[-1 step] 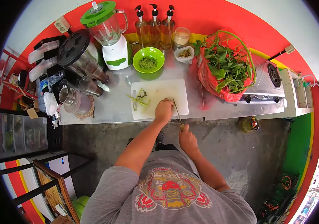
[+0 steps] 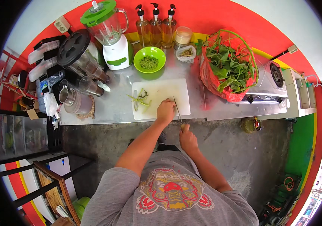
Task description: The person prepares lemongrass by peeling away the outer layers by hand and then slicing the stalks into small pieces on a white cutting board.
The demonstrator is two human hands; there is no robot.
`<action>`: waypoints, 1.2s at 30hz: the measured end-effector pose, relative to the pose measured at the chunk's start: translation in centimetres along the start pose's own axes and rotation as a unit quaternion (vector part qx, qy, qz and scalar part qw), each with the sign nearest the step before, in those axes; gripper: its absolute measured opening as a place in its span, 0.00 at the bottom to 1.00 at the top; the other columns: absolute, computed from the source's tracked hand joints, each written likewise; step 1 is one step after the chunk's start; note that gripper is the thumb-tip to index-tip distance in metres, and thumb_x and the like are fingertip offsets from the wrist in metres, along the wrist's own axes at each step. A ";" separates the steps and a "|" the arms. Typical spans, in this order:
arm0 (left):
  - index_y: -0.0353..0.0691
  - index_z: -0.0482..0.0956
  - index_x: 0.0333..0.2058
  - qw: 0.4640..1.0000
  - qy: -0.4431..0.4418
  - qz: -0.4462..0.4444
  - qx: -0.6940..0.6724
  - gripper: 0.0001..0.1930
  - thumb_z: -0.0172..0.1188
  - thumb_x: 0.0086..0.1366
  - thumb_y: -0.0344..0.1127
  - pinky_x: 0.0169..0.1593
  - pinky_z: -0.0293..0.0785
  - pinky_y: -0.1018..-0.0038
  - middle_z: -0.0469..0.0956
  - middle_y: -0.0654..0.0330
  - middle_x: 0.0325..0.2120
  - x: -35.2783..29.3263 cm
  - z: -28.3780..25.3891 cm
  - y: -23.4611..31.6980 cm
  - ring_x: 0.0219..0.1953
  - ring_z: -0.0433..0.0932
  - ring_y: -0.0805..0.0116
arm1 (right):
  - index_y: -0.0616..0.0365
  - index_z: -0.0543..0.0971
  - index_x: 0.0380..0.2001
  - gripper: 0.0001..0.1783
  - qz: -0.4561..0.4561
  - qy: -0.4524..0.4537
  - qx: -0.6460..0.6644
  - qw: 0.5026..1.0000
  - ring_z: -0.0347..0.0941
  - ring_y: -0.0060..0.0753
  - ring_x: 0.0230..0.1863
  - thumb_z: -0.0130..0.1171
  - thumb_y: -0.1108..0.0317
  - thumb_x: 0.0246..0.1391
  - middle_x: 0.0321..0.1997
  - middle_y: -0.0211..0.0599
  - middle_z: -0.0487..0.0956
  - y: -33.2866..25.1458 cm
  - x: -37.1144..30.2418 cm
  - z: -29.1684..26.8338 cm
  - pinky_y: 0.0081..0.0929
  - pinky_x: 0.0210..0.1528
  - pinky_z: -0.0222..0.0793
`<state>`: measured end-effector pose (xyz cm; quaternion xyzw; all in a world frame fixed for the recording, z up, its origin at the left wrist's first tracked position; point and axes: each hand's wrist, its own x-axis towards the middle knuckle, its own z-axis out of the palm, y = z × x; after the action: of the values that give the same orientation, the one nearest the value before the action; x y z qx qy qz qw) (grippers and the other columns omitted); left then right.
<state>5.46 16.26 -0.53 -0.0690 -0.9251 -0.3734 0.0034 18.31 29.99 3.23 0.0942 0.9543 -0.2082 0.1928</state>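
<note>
Hands: 2. Right hand (image 2: 188, 137): fingers wrapped closed round the handle of 1 knife (image 2: 178, 109). Left hand (image 2: 166, 109): fingers curled, fingertips just beside the blade; cannot tell how tightly they are bent or whether anything is held beneath, since the back of the hand hides it.

Knife position: blade over the right part of 1 white cutting board (image 2: 164, 88), tip pointing away from the person; handle out past the front edge of the metal counter (image 2: 119, 107).

On the board's left part: 1 loose cluster of green stems (image 2: 140, 101), several, overlapping, exact count not readable.

Behind the board: 1 green bowl (image 2: 149, 75), chopped greens (image 2: 149, 63) inside, pieces too small to count. To its right, 1 small clear tub (image 2: 185, 54). Behind the bowl, 3 pump bottles (image 2: 155, 34) in a row. Left of the bowl, 1 blender (image 2: 117, 54), green lid on. Right of the board, 1 red bag (image 2: 208, 79) filled with leafy greens (image 2: 226, 62).
</note>
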 end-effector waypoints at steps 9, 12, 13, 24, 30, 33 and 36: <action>0.43 0.83 0.38 0.995 0.063 0.065 0.044 0.08 0.59 0.62 0.25 0.46 0.77 0.60 0.79 0.59 0.38 -1.5 -0.3 -0.8 0.43 0.76 0.53 | 0.65 0.65 0.47 0.22 -0.043 0.023 0.034 0.998 0.79 0.73 0.37 0.55 0.56 0.66 0.34 0.67 0.81 -1.2 2.3 -2.3 0.61 0.41 0.76; 0.42 0.81 0.39 0.990 0.066 0.110 0.060 0.10 0.58 0.59 0.24 0.46 0.77 0.60 0.77 0.60 0.39 -2.0 -0.1 -1.5 0.43 0.75 0.54 | 0.65 0.70 0.44 0.23 -0.029 0.010 0.032 0.999 0.80 0.72 0.38 0.56 0.53 0.64 0.34 0.66 0.82 -0.5 1.4 -2.6 0.61 0.43 0.76; 0.42 0.80 0.40 0.986 0.064 0.142 0.065 0.13 0.56 0.56 0.22 0.46 0.76 0.61 0.76 0.60 0.39 -2.1 -0.3 -1.9 0.43 0.75 0.55 | 0.65 0.71 0.44 0.23 -0.019 0.004 0.028 0.999 0.80 0.71 0.39 0.56 0.52 0.63 0.34 0.65 0.82 -0.4 1.1 -2.6 0.60 0.45 0.76; 0.47 0.82 0.44 0.974 -0.012 0.212 0.074 0.15 0.58 0.57 0.26 0.47 0.73 0.64 0.70 0.60 0.37 -1.2 -2.0 -3.6 0.43 0.72 0.58 | 0.63 0.71 0.42 0.25 -0.015 0.012 0.073 0.997 0.79 0.72 0.38 0.49 0.46 0.69 0.33 0.65 0.82 -1.2 2.0 -2.7 0.63 0.42 0.74; 0.47 0.82 0.46 0.975 -0.006 0.206 0.086 0.17 0.58 0.59 0.27 0.47 0.73 0.63 0.71 0.59 0.38 -1.4 -2.3 -3.2 0.43 0.73 0.57 | 0.61 0.69 0.39 0.25 -0.008 0.044 0.043 0.998 0.80 0.71 0.34 0.47 0.46 0.70 0.30 0.64 0.81 -1.2 0.4 -1.1 0.62 0.37 0.76; 0.45 0.82 0.44 0.969 0.035 0.235 0.059 0.14 0.60 0.58 0.26 0.43 0.73 0.61 0.71 0.58 0.35 -1.2 -2.1 -3.1 0.39 0.74 0.55 | 0.61 0.69 0.39 0.25 -0.008 0.067 0.046 0.997 0.80 0.70 0.32 0.47 0.46 0.70 0.29 0.63 0.81 -1.1 1.0 1.0 0.62 0.35 0.76; 0.45 0.82 0.44 0.968 0.033 0.241 0.067 0.15 0.60 0.58 0.25 0.43 0.73 0.61 0.71 0.58 0.35 -1.0 -2.1 -3.4 0.39 0.73 0.55 | 0.61 0.68 0.40 0.24 -0.020 0.073 0.045 0.996 0.80 0.70 0.32 0.47 0.46 0.71 0.28 0.63 0.81 -1.8 2.6 0.9 0.61 0.35 0.76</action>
<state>5.95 12.29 -1.44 -0.2772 -0.9035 -0.3009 0.1279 15.75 28.27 2.06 0.0987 0.9572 -0.2470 0.1142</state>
